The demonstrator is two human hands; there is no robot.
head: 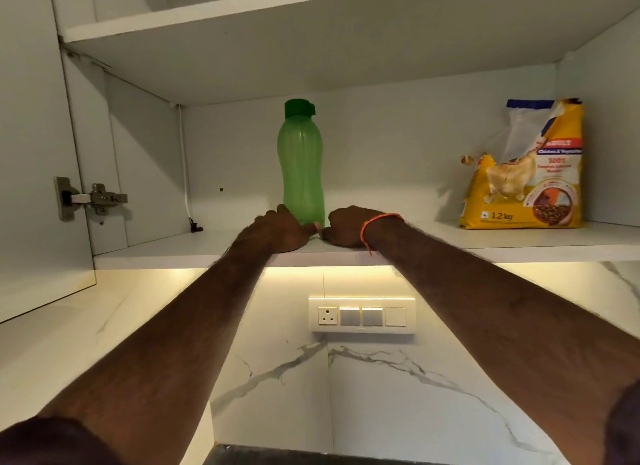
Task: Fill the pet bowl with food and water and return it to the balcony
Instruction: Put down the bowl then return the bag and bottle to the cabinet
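Pet food bag point(526, 173), yellow and crinkled with its top torn open, stands on the white cabinet shelf point(519, 244) well to the right of both sets of fingers. Between them rises a smooth, waisted green bottle point(300, 166) (translucent plastic, darker cap), the left hand point(277, 230) and right hand point(349, 227) curled loosely at its base; whether they grip it I cannot tell.
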